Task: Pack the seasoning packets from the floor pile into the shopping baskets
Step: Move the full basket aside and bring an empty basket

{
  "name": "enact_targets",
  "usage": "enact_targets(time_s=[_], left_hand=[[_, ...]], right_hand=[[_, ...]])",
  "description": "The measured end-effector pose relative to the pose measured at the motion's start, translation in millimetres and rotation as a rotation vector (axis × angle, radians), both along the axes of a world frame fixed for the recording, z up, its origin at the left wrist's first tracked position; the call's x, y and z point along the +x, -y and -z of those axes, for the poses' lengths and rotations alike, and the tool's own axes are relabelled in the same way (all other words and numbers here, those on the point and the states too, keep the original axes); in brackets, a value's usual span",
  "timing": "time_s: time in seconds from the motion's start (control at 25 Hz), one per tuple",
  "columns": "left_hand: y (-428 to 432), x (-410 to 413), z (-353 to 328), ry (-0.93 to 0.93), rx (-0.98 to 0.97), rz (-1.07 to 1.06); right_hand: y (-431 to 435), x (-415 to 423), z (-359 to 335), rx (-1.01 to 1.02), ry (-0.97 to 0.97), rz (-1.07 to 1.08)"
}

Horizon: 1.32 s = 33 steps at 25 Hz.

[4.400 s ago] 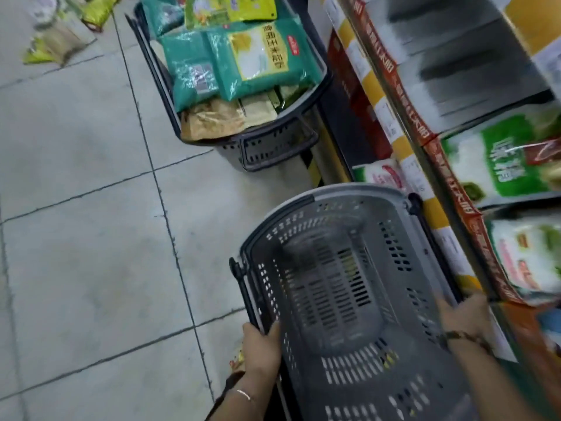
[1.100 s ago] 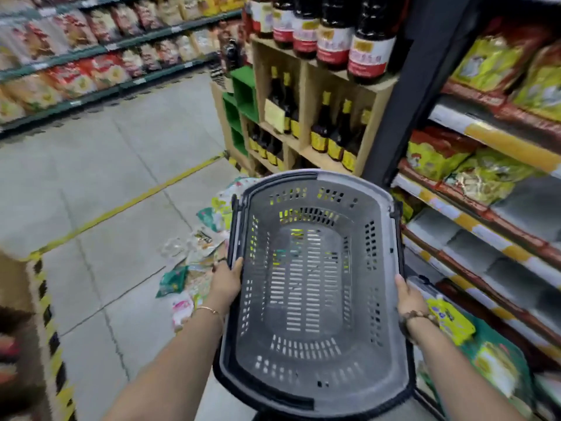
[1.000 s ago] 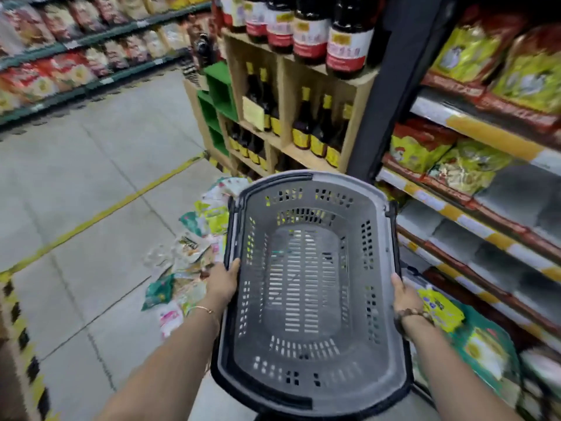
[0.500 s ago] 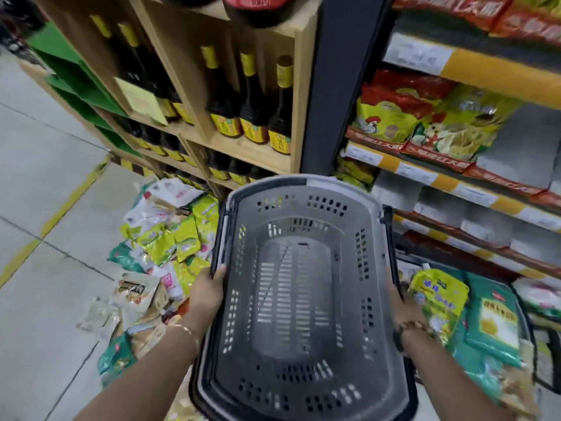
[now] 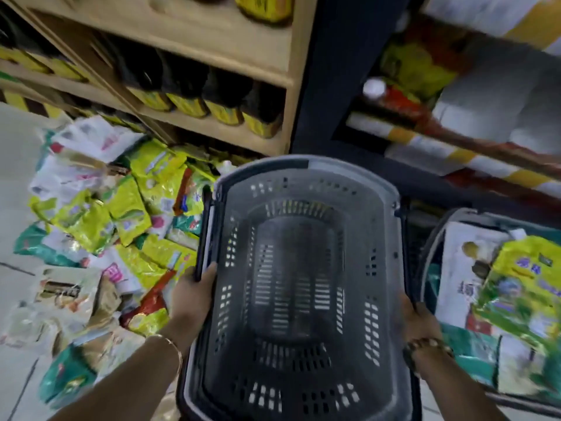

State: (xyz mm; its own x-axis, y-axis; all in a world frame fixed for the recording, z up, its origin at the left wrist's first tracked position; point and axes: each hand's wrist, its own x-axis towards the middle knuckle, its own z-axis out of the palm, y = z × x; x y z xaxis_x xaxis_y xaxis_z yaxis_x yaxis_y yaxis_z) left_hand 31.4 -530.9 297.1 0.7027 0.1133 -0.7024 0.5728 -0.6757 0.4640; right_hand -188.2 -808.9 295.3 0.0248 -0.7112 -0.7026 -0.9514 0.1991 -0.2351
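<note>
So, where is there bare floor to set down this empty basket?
The only bare tile runs along the left edge, beyond the packet pile. The pile fills the floor from there to the empty basket. The full basket crowds the right. The floor under the empty basket is hidden.

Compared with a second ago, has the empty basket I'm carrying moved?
Yes. The empty basket, gripped by the left hand and right hand, has come forward to the wooden bottle shelf and now hangs beside the packet pile.
</note>
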Motion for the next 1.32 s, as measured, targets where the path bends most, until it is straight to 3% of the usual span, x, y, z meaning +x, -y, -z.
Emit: enact_targets(time_s=[0.2,0.36,0.52,0.76,0.88,1.04,1.32], left_hand=[[17.1,20.3,54.1,0.064,-0.04,0.088],[29.1,28.5,72.2,0.111,-0.118,0.132],[39.9,28.7,72.2,0.09,-0.067,0.163],[20.8,-7.3,32.9,0.123,-0.029,-0.078],[-21.2,-48.5,19.9,0.193,-0.096,-0.265],[-82.7,-100.0,5.2,0.179,-0.088,-0.492],[-202.1,-170.2,18.2,0.088,-0.029,-0.681]], right_hand=[[0.5,-5.6,51.0,0.006,-0.081,0.043],[5.8,0.8,57.1,-0.042,-0.072,0.111],[10.4,5.4,57.2,-0.06,-0.059,0.09],[-28.3,23.9,16.4,-0.233,0.01,-0.228],[-52.2,36.0,-7.7,-0.138,-0.01,-0.453],[-98.0,65.8,-28.6,0.083,0.155,-0.633],[-248.8,100.9,-24.0,0.233,0.389,-1.14]])
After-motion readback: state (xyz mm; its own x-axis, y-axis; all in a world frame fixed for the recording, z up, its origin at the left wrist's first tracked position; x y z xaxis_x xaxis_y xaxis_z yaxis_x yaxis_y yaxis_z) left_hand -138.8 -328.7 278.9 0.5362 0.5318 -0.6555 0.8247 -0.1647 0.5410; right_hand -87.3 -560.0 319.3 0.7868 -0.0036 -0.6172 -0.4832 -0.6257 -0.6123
